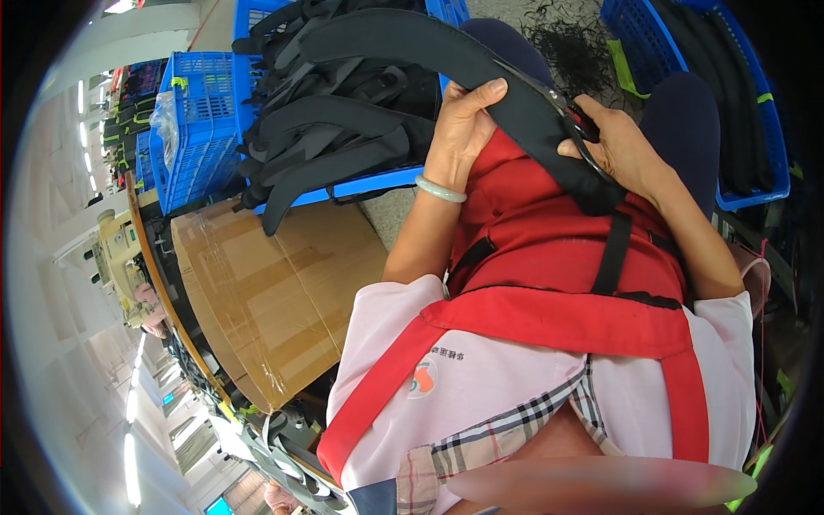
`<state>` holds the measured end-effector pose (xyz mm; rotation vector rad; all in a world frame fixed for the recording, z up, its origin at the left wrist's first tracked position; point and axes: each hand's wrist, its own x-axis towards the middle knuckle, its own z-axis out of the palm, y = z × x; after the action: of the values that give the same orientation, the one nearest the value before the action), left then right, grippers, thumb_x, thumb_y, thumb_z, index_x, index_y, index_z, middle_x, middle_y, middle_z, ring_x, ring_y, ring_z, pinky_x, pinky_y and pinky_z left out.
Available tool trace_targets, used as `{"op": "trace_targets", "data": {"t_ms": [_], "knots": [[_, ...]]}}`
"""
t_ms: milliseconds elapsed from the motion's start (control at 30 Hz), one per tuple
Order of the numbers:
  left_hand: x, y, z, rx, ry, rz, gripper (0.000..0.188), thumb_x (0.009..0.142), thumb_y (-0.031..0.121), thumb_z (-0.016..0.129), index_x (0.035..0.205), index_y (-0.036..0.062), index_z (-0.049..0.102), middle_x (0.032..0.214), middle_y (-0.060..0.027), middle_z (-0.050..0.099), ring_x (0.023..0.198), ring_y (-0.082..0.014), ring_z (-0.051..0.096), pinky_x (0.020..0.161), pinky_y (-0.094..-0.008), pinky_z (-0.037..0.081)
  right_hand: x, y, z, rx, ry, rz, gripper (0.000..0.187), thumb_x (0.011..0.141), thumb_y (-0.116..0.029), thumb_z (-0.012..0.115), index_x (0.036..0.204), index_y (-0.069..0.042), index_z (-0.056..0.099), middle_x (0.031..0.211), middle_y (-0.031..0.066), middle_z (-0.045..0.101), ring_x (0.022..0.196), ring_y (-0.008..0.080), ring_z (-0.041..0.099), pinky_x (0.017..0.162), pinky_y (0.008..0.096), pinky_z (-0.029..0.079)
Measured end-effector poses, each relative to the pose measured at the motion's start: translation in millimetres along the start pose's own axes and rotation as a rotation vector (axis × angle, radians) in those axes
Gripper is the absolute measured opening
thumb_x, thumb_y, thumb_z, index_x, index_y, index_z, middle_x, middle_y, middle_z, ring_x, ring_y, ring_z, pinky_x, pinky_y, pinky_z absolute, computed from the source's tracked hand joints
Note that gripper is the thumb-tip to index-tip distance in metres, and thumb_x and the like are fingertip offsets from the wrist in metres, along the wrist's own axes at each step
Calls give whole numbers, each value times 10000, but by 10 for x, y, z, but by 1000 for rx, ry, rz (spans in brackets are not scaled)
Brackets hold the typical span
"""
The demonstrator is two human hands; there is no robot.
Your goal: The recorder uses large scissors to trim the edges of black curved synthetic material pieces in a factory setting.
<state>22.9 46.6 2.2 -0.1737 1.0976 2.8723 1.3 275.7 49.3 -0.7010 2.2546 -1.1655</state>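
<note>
A long, curved black padded fabric strap lies across my lap, running from the crate at upper left down to the red apron. My left hand is closed on its near edge, the thumb pressed on top. At its other edge, my right hand is closed round a pair of scissors with dark and red handles. My fingers partly hide the scissors. A thin shiny edge runs along the strap beside them, and I cannot tell whether the blades touch the fabric.
A blue crate on my left is heaped with similar black straps. Another blue crate at upper right holds more dark pieces. Black scraps litter the floor ahead. A cardboard sheet and a stacked blue crate stand at left.
</note>
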Motion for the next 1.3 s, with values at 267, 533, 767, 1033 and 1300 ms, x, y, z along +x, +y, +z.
{"op": "trace_targets", "data": {"t_ms": [267, 533, 767, 1033, 1300], "knots": [[-33, -16, -3, 24, -21, -6, 215, 798, -60, 691, 973, 63, 666, 938, -48, 688, 881, -167, 659, 836, -321, 536, -22, 108, 54, -26, 37, -99, 662, 775, -522, 711, 1063, 37, 502, 712, 242, 574, 711, 420, 586, 639, 431, 455], [-31, -43, 16, -4, -18, -28, 219, 803, -72, 680, 976, 61, 670, 945, -47, 690, 892, -168, 660, 833, -321, 536, 3, 97, 45, -32, 16, 8, 628, 778, -503, 716, 995, 39, 486, 681, 237, 558, 695, 425, 577, 628, 435, 448], [-44, -23, 33, -28, -26, -8, 200, 803, -50, 690, 969, 60, 669, 941, -51, 691, 896, -169, 663, 843, -322, 534, -76, 106, 14, -13, 26, -88, 646, 756, -516, 729, 1016, 22, 485, 696, 237, 538, 717, 411, 573, 657, 433, 441], [-42, -31, 20, -29, -29, -10, 193, 805, -52, 686, 963, 57, 670, 940, -48, 693, 893, -159, 664, 846, -310, 533, -12, 55, 23, -84, -29, 56, 650, 763, -533, 714, 1013, 32, 515, 690, 226, 548, 687, 414, 567, 641, 438, 444], [-81, -51, 48, 89, -67, 28, 176, 814, -39, 689, 962, 56, 675, 940, -46, 688, 880, -167, 661, 834, -312, 533, 19, 109, 56, -9, 37, 10, 543, 797, -474, 714, 949, 22, 555, 709, 213, 570, 651, 380, 543, 622, 409, 442]]}}
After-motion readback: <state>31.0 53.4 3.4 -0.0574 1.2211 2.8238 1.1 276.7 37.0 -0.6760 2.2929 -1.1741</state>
